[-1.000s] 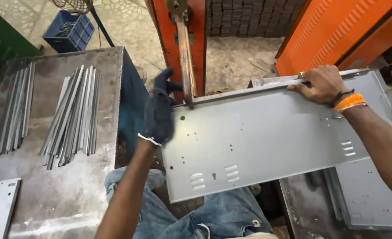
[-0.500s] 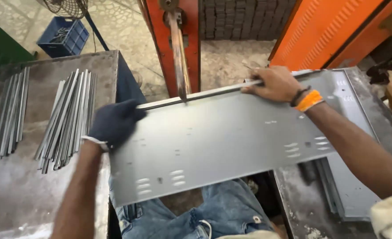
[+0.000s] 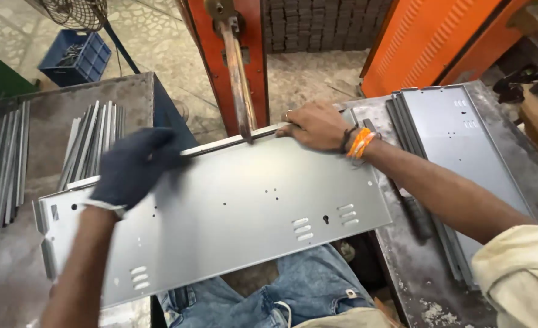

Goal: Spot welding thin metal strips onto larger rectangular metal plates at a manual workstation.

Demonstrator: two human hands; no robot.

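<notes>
Gloved left hand (image 3: 134,167) pressed flat, bare right hand (image 3: 314,126) gripping, arms outstretched
</notes>
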